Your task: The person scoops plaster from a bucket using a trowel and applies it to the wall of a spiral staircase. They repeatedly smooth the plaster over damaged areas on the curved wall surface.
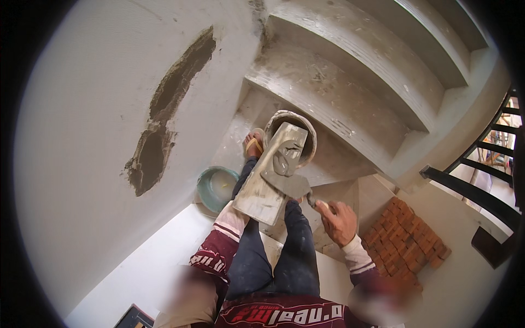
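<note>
My left forearm, in a maroon and white sleeve (224,235), reaches under a pale, mortar-streaked board (254,194); that hand is hidden behind it. Grey mortar (287,158) lies on the board's upper part, above a round bucket (310,142). My right hand (337,221) grips a trowel (295,186), its blade over the board in the mortar. A teal basin (203,183) with cloudy liquid sits left of my legs.
The white wall (87,109) at left has a long, dark, rough patch (169,101). Curved stairs (350,82) rise ahead. A black railing (470,191) and stacked red bricks (402,235) are at right. My sandalled foot (254,143) stands beside the bucket.
</note>
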`<state>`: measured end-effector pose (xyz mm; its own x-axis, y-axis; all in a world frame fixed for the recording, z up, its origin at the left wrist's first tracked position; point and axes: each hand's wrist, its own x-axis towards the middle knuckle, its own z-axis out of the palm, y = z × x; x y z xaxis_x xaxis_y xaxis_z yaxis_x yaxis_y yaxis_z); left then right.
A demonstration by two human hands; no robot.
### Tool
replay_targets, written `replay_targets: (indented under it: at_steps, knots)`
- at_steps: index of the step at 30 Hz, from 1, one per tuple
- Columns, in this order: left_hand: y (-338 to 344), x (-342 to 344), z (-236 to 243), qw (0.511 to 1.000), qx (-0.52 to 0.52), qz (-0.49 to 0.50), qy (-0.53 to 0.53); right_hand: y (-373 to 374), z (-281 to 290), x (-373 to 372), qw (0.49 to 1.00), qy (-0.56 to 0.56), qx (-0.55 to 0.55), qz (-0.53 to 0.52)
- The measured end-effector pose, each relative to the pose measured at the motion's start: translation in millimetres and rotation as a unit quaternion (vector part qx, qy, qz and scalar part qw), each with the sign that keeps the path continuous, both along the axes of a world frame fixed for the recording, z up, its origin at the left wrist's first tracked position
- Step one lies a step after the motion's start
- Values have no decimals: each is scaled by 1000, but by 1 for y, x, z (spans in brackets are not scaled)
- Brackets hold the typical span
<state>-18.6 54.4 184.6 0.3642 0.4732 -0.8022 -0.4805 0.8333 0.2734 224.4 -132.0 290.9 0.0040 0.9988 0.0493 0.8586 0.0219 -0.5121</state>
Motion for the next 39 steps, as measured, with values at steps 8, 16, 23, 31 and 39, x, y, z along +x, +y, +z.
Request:
replay_targets:
  at_steps: [8,16,23,31,39]
  knots:
    - [12,1,0,1000,11,4,-2,20,11,21,957,255,-80,-111]
    - [34,11,-6,1000,24,-1,-2,29,6,51,722,575,-302,-239]
    - [15,7,-2,1000,8,0,-17,15,10,57,691,559,-359,-285]
    - [-24,-17,26,997,-29,-30,-68,-2,-10,19,700,578,-279,-313]
    - [-65,-66,12,967,-90,-104,-213,3,-40,-10,633,657,-289,-289]
